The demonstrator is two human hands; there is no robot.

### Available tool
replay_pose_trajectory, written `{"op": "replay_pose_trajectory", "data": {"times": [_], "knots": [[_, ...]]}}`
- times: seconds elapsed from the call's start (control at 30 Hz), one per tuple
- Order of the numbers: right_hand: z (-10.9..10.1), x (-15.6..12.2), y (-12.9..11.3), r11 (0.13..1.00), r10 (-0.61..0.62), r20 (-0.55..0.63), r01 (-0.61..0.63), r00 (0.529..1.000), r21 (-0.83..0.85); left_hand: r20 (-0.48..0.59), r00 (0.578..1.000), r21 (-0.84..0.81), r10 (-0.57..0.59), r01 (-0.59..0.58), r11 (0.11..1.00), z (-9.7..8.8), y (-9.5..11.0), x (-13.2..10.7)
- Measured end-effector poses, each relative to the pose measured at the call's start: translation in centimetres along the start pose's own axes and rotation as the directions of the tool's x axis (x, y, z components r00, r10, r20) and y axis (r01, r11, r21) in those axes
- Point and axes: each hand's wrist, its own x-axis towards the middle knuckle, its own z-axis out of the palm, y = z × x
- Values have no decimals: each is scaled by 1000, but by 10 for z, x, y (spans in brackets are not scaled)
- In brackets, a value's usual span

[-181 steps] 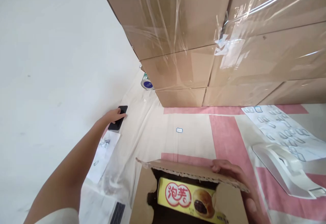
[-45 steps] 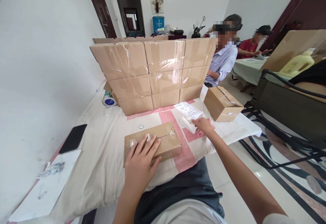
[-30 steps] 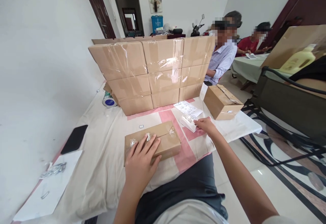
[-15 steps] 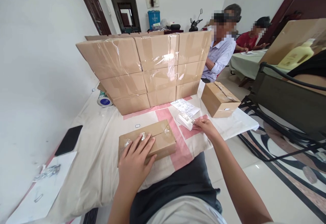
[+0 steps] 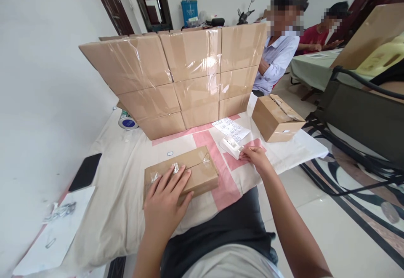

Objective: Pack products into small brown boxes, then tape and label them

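A small flat cardboard box (image 5: 198,166) with clear tape patches on its top lies on the cloth-covered table before me. My left hand (image 5: 167,193) rests flat on its left half, fingers spread. To the right of the box stands a white tape dispenser (image 5: 232,146). At the dispenser's front end, the fingers of my right hand (image 5: 254,156) are pinched together on the tape; the tape end itself is mostly hidden by the fingertips. Just behind the dispenser is a sheet of paper labels (image 5: 233,129), and a single small label (image 5: 170,153) lies behind the box.
A wall of stacked, taped cartons (image 5: 192,76) stands at the back. Another carton (image 5: 277,118) sits at the right. On the left are a black phone (image 5: 85,172), white paper (image 5: 57,236) and a can (image 5: 128,123). Two other people sit beyond, near a chair (image 5: 362,113).
The camera's view has shifted slightly, so the cartons appear a little higher and larger. Both hands keep their places on the box and at the dispenser.
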Motion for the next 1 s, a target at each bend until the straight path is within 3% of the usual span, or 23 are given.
{"op": "replay_pose_trajectory", "data": {"times": [0.23,0.6,0.73,0.9,1.0], "knots": [[3,0,11,994,-79,-18,80,997,75,25,999,-15,-21,22,1000,-2,1,-1],[2,5,22,989,-148,-19,148,989,23,20,999,-15,-25,25,1000,-2,1,-1],[7,0,26,978,-209,-78,209,975,-2,15,1000,-11,-22,22,1000,-1,2,-2],[28,-35,17,947,-312,-179,320,933,16,-10,1000,-26,-2,2,1000,-2,0,2],[42,-77,-3,863,-489,-131,501,862,72,-176,984,-145,37,-63,987,-5,-3,1]]}}
